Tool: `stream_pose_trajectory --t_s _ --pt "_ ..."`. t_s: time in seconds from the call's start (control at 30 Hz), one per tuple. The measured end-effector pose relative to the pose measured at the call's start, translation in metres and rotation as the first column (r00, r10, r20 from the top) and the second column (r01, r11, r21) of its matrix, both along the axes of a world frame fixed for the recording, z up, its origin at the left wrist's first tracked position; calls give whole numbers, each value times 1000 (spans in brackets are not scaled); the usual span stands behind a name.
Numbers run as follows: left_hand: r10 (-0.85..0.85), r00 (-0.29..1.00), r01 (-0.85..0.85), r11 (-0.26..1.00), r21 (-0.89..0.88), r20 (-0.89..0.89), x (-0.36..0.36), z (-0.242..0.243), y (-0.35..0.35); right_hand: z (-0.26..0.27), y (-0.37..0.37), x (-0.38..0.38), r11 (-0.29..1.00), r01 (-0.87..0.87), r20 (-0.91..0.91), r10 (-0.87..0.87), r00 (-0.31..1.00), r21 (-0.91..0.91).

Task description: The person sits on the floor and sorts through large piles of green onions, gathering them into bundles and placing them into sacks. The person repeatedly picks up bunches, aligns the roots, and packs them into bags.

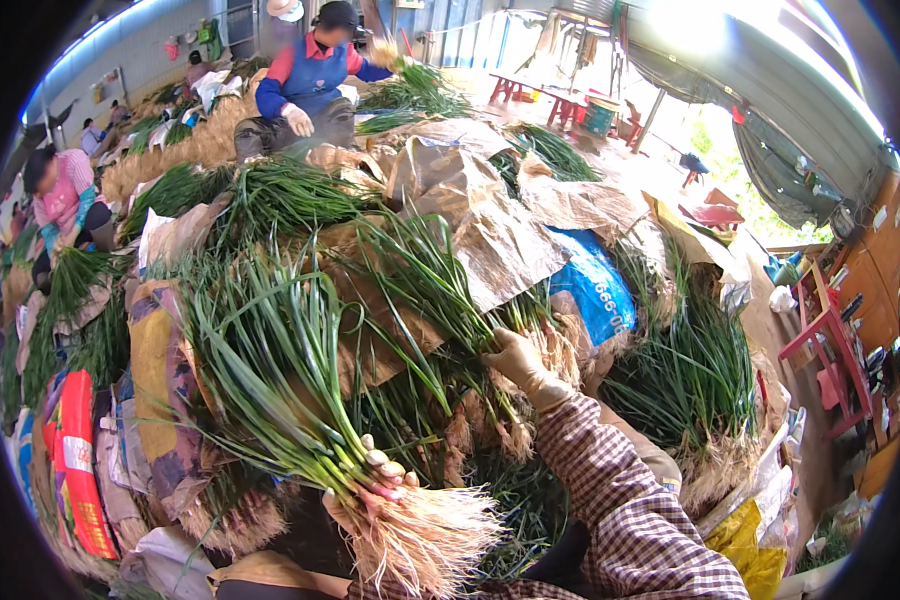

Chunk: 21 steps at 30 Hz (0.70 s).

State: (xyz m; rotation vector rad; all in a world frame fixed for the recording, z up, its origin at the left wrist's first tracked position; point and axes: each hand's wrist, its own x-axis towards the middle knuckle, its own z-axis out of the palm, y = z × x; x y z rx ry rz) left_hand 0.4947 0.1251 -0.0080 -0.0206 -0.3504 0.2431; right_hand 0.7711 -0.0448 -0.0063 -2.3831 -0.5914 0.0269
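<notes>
My left hand (339,510), mostly hidden behind roots, holds a large bunch of green garlic plants (375,484) at the base. Their gloved fingertips show beside the pale stems, the long leaves fan up and left, and the pale roots hang to the lower right. My right hand (521,360), in a light glove below a checked sleeve, is closed around stems of another leafy bunch (450,300) over the heap. Under it, more plants with pale roots (525,435) lie against brown sacking (379,315).
Woven sacks and green bundles (690,360) surround me. A red-and-white sack (79,465) stands at left. A co-worker in a blue apron (319,79) sits ahead; another person in pink (64,187) sits at left. A red wooden stool (832,352) is at right.
</notes>
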Motion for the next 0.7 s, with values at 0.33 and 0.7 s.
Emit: stream_pose_trajectory --t_s 0.33,0.7 --pt "44 999 -41 988 -152 13 -1 -2 -15 22 -8 15 980 -42 -163 75 984 194" --pt "-23 993 31 997 -73 116 -3 4 -1 69 -34 -6 947 67 220 -141 965 316"
